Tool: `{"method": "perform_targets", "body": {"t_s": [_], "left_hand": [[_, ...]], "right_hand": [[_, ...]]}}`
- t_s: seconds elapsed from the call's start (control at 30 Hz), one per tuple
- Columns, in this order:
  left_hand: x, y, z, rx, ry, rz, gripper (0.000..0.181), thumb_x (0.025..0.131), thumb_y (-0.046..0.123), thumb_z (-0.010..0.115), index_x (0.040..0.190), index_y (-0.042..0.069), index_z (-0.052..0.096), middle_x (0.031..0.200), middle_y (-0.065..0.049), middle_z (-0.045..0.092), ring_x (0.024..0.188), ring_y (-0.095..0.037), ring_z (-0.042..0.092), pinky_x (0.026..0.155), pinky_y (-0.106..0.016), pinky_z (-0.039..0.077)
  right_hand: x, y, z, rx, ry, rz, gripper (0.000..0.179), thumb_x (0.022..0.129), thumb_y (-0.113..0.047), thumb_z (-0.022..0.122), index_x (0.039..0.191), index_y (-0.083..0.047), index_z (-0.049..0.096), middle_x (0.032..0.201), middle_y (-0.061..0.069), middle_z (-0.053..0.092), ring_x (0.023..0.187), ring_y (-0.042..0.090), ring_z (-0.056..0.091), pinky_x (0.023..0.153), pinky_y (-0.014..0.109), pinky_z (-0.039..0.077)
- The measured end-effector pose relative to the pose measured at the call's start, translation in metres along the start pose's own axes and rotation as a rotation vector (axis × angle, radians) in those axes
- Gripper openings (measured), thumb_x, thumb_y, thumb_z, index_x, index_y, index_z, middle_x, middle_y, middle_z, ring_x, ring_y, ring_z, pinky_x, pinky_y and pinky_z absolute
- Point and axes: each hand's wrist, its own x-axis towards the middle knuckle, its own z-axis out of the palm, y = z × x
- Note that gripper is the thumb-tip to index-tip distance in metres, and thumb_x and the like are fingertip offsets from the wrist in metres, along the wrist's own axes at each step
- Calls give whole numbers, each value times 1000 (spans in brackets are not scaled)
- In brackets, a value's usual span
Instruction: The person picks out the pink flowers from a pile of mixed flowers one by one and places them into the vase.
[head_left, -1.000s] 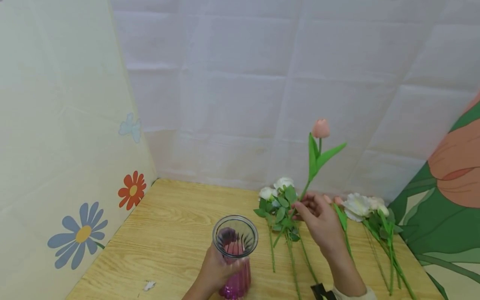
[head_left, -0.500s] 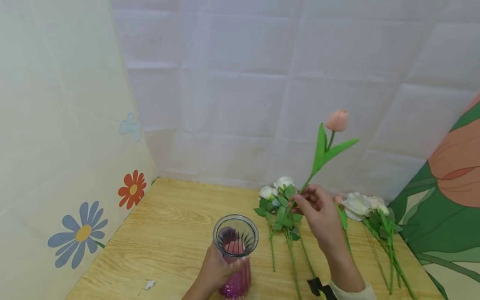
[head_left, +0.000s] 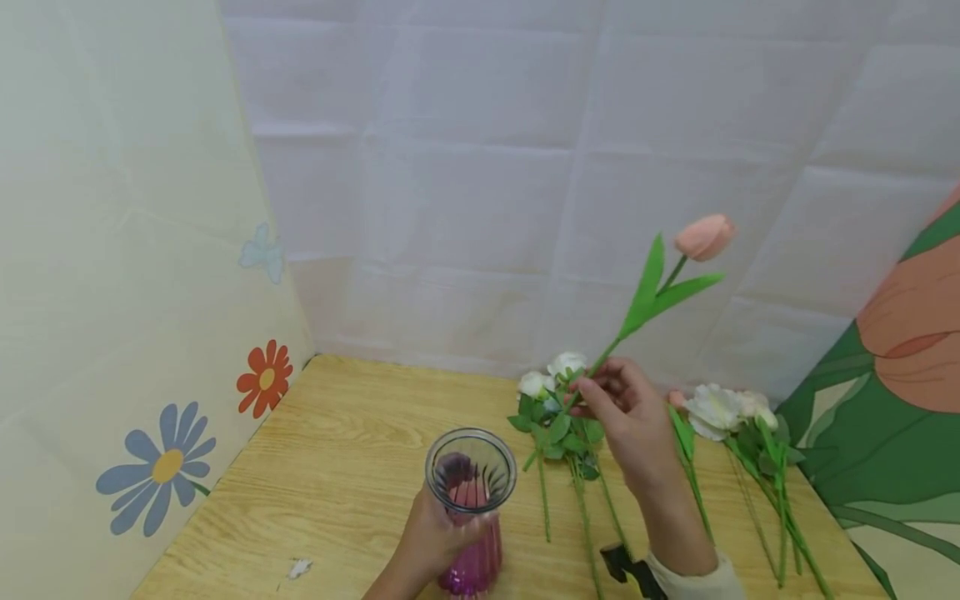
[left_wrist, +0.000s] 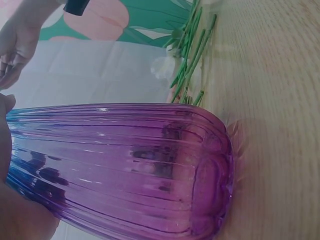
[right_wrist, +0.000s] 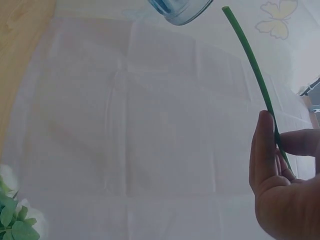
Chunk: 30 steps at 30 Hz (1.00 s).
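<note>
A ribbed glass vase [head_left: 472,554], purple below and bluish near its mouth, stands upright on the wooden table. My left hand [head_left: 431,542] grips it around its upper part; in the left wrist view its base [left_wrist: 212,175] meets the tabletop. Up and to the right, my right hand [head_left: 633,417] pinches the green stem of a pink tulip [head_left: 705,237] between thumb and fingers. The tulip leans to the right, its blossom high and its bare stem end [right_wrist: 227,12] pointing down-left, apart from the vase rim [right_wrist: 187,15] in the right wrist view.
White roses [head_left: 536,385] with leafy stems lie behind the right hand. Farther right lie more white flowers [head_left: 712,410] and a pink tulip bud [head_left: 677,398]. A white scrap [head_left: 299,568] lies at the front left. Printed cloths hang around the table [head_left: 352,433].
The right hand has shifted slightly left and up. The tulip has tilted over, its blossom swinging right and its stem end coming toward the left. The left hand and vase have stayed put.
</note>
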Motion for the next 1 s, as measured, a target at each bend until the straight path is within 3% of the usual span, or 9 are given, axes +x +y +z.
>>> {"method": "perform_targets", "body": {"t_s": [0.5, 1.0], "left_hand": [[1, -1, 0, 14, 4, -2, 71, 78, 20, 85, 135, 2, 46, 128, -14, 62, 121, -35, 59, 102, -53, 53], [0, 1, 1, 38, 15, 9, 71, 78, 22, 85, 135, 1, 47, 127, -14, 62, 120, -36, 60, 101, -54, 53]], "right_hand": [[0, 1, 16, 50, -58, -11, 15, 98, 4, 60, 107, 13, 51, 94, 15, 66, 80, 20, 68, 70, 33, 63], [-6, 10, 31, -50, -128, -16, 15, 98, 1, 61, 112, 6, 56, 94, 11, 68, 80, 25, 69, 71, 32, 64]]}}
